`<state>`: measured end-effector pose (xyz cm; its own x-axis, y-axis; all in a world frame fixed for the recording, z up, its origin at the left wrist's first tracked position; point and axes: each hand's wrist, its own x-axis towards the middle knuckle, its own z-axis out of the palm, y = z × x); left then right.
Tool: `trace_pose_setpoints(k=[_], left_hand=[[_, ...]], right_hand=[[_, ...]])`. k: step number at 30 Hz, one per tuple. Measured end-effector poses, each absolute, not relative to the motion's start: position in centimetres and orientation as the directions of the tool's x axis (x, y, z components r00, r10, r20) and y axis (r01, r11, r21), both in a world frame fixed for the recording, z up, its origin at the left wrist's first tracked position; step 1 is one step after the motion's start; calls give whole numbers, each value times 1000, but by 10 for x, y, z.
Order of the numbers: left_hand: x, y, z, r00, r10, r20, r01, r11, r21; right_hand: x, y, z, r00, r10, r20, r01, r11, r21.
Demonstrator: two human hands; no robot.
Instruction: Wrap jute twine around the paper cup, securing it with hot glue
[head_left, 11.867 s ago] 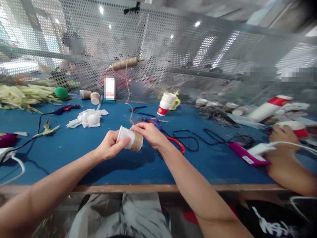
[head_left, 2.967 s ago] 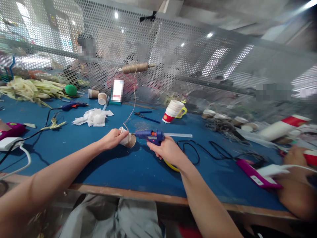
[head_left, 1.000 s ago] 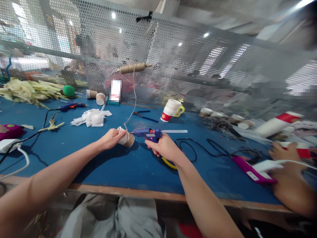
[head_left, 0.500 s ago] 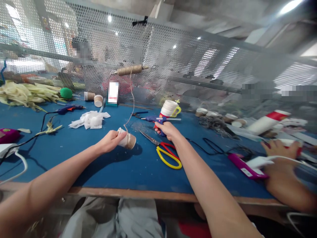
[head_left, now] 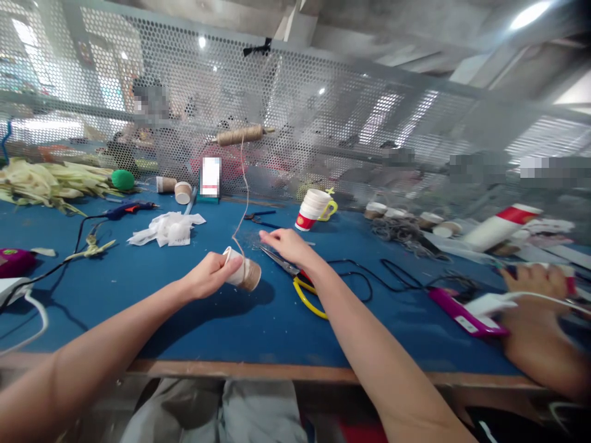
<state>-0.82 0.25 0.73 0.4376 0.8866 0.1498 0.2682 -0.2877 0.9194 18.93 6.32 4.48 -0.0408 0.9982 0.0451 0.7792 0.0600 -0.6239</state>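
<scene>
While my left hand (head_left: 209, 275) is clamped on a white paper cup banded with brown twine (head_left: 250, 275), thumb pressed along its pale side near the rim, the cup hangs tilted just above the blue tabletop (head_left: 203, 332), its mouth toward my palm and its base pointing away to the right. From beyond both hands, a thin tan strand (head_left: 247, 191) drops from a horizontal spool of brown twine (head_left: 240, 135) and reaches the cup just past my left thumb. My right hand (head_left: 290, 247) is near the cup, just beyond it to the right, with fingers partly curled and pointing left toward the strand; I cannot tell whether the fingertips meet or pinch anything. Below that hand, partly covered by my wrist, lie steel scissors with yellow and red handles (head_left: 310, 300). Past my right knuckles, a tilted stack of white cups with a red band (head_left: 313, 209) rests near blue-handled pliers (head_left: 263, 216). Beyond my left hand sits a crumpled heap of white tissue (head_left: 168, 229). Well to the right of my right arm is a co-worker's hand (head_left: 538, 282), beside a purple power strip (head_left: 464, 314).
</scene>
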Motion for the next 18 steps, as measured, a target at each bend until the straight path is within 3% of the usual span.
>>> trace_pose_setpoints(k=[2, 4, 9, 18], left_hand=[[-7, 0, 8, 467, 862, 196, 270, -350, 897], [-6, -1, 9, 480, 851, 211, 271, -373, 888], [-6, 3, 7, 433, 891, 138, 245, -263, 933], [-3, 1, 13, 382, 924, 21, 130, -77, 989]], right_hand=[[170, 46, 47, -391, 918, -64, 576, 190, -795], [157, 34, 46, -509, 860, -42, 385, 183, -905], [153, 23, 44, -321, 933, 160, 171, 224, -960], [164, 18, 45, -245, 932, 268, 204, 320, -925]])
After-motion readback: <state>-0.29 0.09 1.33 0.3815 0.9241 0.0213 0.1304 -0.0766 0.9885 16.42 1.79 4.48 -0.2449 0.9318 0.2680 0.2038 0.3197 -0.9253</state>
